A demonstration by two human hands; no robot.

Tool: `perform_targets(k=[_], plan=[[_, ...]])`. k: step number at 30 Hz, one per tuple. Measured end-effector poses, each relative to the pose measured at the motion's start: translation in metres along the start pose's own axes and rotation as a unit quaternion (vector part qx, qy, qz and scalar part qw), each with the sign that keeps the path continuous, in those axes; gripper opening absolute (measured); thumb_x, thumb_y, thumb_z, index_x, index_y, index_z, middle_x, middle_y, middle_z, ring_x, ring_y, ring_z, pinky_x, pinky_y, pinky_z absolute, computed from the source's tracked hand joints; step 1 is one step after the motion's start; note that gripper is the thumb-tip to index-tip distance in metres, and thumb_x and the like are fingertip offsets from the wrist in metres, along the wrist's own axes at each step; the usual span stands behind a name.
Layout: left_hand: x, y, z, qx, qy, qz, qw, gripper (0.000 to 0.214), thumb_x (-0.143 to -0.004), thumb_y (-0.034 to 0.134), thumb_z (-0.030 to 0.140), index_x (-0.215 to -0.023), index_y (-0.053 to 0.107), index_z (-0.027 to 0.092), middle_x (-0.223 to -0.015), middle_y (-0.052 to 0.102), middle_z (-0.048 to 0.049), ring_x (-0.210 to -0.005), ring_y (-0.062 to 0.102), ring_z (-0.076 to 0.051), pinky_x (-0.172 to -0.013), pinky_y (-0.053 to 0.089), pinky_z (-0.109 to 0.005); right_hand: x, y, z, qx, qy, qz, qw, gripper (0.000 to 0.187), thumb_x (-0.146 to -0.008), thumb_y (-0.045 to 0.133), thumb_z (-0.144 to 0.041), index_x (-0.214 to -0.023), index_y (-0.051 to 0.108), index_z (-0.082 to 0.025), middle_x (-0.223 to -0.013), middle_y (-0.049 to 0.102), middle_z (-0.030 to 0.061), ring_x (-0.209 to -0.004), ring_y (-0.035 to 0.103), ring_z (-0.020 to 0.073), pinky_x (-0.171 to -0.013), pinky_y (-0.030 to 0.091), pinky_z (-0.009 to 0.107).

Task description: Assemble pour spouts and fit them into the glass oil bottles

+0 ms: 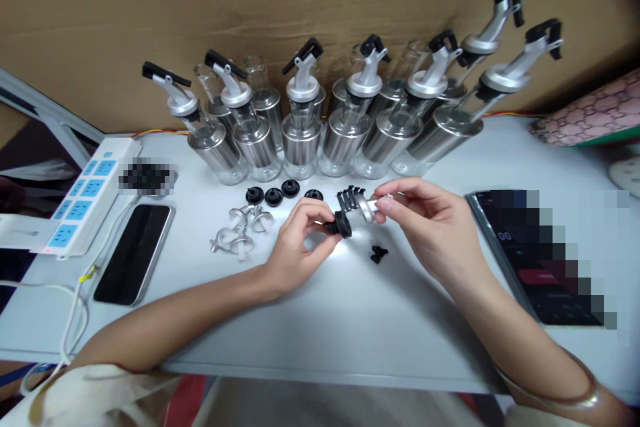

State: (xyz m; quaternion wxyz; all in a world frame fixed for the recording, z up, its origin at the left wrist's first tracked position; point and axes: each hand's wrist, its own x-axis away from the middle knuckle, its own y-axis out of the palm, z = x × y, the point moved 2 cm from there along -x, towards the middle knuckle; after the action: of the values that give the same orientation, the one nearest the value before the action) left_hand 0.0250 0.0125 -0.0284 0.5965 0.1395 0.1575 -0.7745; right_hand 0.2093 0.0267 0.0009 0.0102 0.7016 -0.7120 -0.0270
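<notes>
My left hand [300, 243] pinches a black rubber stopper [340, 223] just above the white table [310, 320]. My right hand [433, 223] holds a silver metal pourer spout [371, 209] by its fingertips, its end meeting the stopper. Under the hands lies a small black lever cap [379, 254]. More black stoppers [274, 195] and several black caps [350, 198] lie behind the hands. Loose silver spouts [240, 230] are heaped to the left of my left hand.
A row of glass and steel oil bottles [300, 137], most with spouts fitted, stands along the cardboard back wall. A phone [134, 250] and a power strip [85, 197] lie at left, a tablet [545, 260] at right.
</notes>
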Motion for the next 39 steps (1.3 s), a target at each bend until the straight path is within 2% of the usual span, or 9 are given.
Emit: perform_targets(k=[10, 15, 19, 23, 27, 33, 39], plan=[[-0.001, -0.001, -0.003, 0.011, -0.027, 0.007, 1.000, 0.021, -0.084, 0.061, 0.008, -0.096, 0.051, 0.021, -0.099, 0.048, -0.0013, -0.091, 0.055, -0.010, -0.079, 0.054, -0.021, 0.001, 0.004, -0.004, 0.001, -0.002, -0.016, 1.000, 0.009, -0.073, 0.076, -0.019, -0.080, 0.075, -0.024, -0.065, 0.068, -0.0028, -0.057, 0.062, 0.0080, -0.059, 0.049, 0.019], [-0.001, 0.000, 0.001, 0.023, -0.009, -0.011, 1.000, 0.021, -0.084, 0.060, 0.008, -0.099, 0.053, 0.021, -0.101, 0.048, -0.0021, -0.094, 0.056, -0.011, -0.079, 0.055, -0.021, 0.002, 0.011, -0.006, 0.001, 0.012, -0.037, 0.999, 0.011, -0.069, 0.078, -0.016, -0.077, 0.074, -0.023, -0.061, 0.067, -0.0035, -0.055, 0.062, 0.0085, -0.057, 0.050, 0.018], [0.001, -0.001, 0.001, 0.045, -0.010, -0.024, 0.999, 0.022, -0.089, 0.053, 0.008, -0.107, 0.055, 0.022, -0.107, 0.047, -0.0042, -0.097, 0.056, -0.011, -0.083, 0.057, -0.023, 0.002, 0.009, -0.004, -0.002, 0.014, -0.033, 0.999, 0.011, -0.069, 0.079, -0.019, -0.079, 0.075, -0.024, -0.063, 0.068, -0.0032, -0.056, 0.063, 0.0084, -0.058, 0.050, 0.018], [0.003, -0.002, -0.003, 0.053, -0.001, -0.022, 0.998, 0.023, -0.091, 0.054, 0.011, -0.111, 0.056, 0.023, -0.109, 0.048, -0.0045, -0.100, 0.056, -0.012, -0.085, 0.057, -0.025, 0.001, 0.005, 0.001, -0.003, 0.018, -0.035, 0.999, 0.011, -0.072, 0.079, -0.025, -0.082, 0.075, -0.024, -0.067, 0.069, -0.0022, -0.059, 0.063, 0.0086, -0.061, 0.051, 0.019], [0.003, -0.003, -0.003, 0.027, 0.021, -0.020, 0.999, 0.021, -0.090, 0.057, 0.011, -0.108, 0.057, 0.022, -0.106, 0.051, -0.0044, -0.102, 0.056, -0.012, -0.084, 0.057, -0.024, 0.001, 0.003, 0.003, -0.020, 0.026, -0.028, 0.999, 0.013, -0.072, 0.080, -0.028, -0.084, 0.075, -0.024, -0.073, 0.071, -0.0017, -0.060, 0.063, 0.0083, -0.062, 0.052, 0.020], [0.002, -0.004, 0.000, -0.003, 0.048, -0.009, 0.999, 0.015, -0.087, 0.063, 0.013, -0.098, 0.058, 0.021, -0.098, 0.054, -0.0025, -0.093, 0.059, -0.011, -0.079, 0.057, -0.023, 0.001, 0.006, 0.003, -0.057, 0.045, -0.036, 0.997, 0.016, -0.073, 0.080, -0.028, -0.086, 0.070, -0.023, -0.073, 0.069, -0.0030, -0.056, 0.060, 0.0070, -0.059, 0.050, 0.019], [0.002, -0.004, -0.001, -0.013, 0.052, -0.009, 0.998, 0.012, -0.091, 0.059, 0.016, -0.101, 0.058, 0.021, -0.102, 0.057, -0.0038, -0.097, 0.061, -0.013, -0.082, 0.056, -0.026, 0.000, 0.008, 0.003, -0.047, 0.041, -0.051, 0.997, 0.016, -0.079, 0.076, -0.033, -0.089, 0.069, -0.023, -0.068, 0.067, -0.0034, -0.056, 0.059, 0.0074, -0.060, 0.048, 0.020]])
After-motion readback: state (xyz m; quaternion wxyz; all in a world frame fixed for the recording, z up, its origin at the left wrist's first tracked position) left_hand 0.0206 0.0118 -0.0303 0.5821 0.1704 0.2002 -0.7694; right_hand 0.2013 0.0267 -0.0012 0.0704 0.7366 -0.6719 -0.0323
